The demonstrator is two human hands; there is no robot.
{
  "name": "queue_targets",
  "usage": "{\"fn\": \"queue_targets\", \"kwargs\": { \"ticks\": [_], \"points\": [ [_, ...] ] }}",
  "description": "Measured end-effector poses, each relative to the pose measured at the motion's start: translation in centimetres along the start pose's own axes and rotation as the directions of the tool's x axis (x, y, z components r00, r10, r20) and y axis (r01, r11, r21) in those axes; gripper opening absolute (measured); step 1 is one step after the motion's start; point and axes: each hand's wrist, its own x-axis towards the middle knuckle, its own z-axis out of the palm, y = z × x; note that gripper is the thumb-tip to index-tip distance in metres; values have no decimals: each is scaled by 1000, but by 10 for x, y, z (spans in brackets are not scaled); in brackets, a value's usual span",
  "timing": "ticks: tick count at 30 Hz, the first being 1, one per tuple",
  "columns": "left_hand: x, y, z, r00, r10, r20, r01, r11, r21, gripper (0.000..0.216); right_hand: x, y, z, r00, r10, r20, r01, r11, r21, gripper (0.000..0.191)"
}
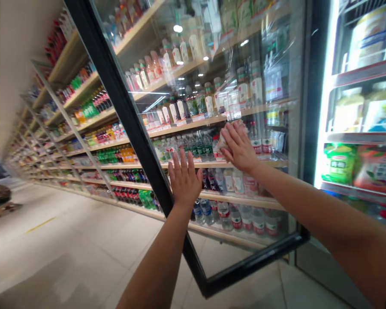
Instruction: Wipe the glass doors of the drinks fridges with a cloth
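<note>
So a pale crumpled cloth was pinned under the right hand, with the fingers loosely bent over it, and pressed to the glass of an open door. How tightly it was gripped couldn't be told, the palm being hidden. The left hand was spread wide with nothing held, apparently set against the pane below and left of the cloth grip, just beside the black frame. 2 possible snags imo: the cloth could've been dropped if those bent fingers were slackened, and the door could've been swung if the push wasn't braced. Fingerprints could've been left too, from bare fingertips. Bottles were seen through the pane, below the grip.
</note>
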Motion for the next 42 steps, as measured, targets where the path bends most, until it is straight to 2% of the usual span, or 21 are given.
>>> {"fn": "queue_targets", "kwargs": {
  "ticks": [3, 5, 7, 9, 10, 12, 14, 16, 17, 19, 22, 24, 26, 28, 30, 32, 35, 37, 42],
  "points": [
    [0, 0, 0, 1000, 0, -7, 0, 1000, -17, 70, 18, 3, -2, 989, 133, -66, -134, 991, -6, 63],
    [-1, 1, -1, 1000, 6, -10, -6, 1000, -24, 70, 11, -7, 1, 988, 130, -81, -130, 991, 5, 63],
    [-1, 2, -2, 1000, 10, -13, -10, 999, -31, 70, -2, -20, 4, 1000, -18, -10, 18, 1000, 13, 62],
    [-2, 3, -3, 1000, 5, -15, -6, 999, -50, 71, -5, -30, 3, 973, -207, 102, 205, 978, 31, 61],
    [-2, 4, -3, 1000, 1, -14, -2, 998, -61, 71, 0, -31, 1, 958, -252, 139, 249, 968, 36, 60],
    [-1, 4, -4, 1000, -4, -12, 3, 997, -75, 72, 23, -24, -4, 975, -184, 122, 184, 983, 13, 62],
    [-1, 6, -5, 1000, -12, -1, 12, 997, -80, 72, 49, -14, -7, 1000, 13, 6, -13, 1000, -20, 66],
    [-1, 8, -6, 1000, -25, 15, 26, 996, -86, 70, 61, -8, -6, 985, 151, -88, -154, 988, -21, 69],
    [-1, 8, -7, 999, -30, 20, 32, 996, -87, 69, 57, -10, -3, 981, 169, -95, -171, 985, -16, 70],
    [-1, 10, -9, 999, -32, 22, 34, 997, -75, 69, 34, -20, 1, 993, 112, -40, -113, 994, -9, 69],
    [-1, 12, -11, 999, -26, 25, 27, 999, -45, 69, -8, -33, -1, 991, -88, 101, 87, 996, 17, 66],
    [-2, 13, -11, 999, -23, 33, 24, 999, -33, 68, -16, -28, -8, 975, -159, 154, 155, 987, 32, 65],
    [-1, 13, -12, 999, -26, 41, 28, 999, -31, 67, -4, -12, -16, 985, -96, 144, 96, 995, 7, 66],
    [-1, 13, -13, 998, -36, 52, 38, 999, -35, 66, 11, 8, -20, 996, 43, 81, -40, 998, -41, 68],
    [0, 14, -13, 997, -48, 65, 51, 998, -43, 65, 11, 21, -20, 989, 145, 6, -144, 987, -75, 70],
    [0, 15, -14, 996, -54, 69, 57, 997, -50, 65, -11, 25, -17, 987, 160, -30, -162, 983, -87, 71],
    [-1, 16, -16, 996, -51, 73, 55, 997, -58, 65, -51, 23, -14, 994, 104, -10, -105, 991, -82, 71],
    [-1, 16, -16, 995, -52, 89, 58, 996, -66, 65, -57, 27, -16, 995, 97, 17, -95, 992, -77, 71],
    [-1, 15, -15, 993, -60, 103, 67, 996, -63, 68, -8, 55, -25, 962, 272, -22, -273, 957, -100, 70]
  ]
}}
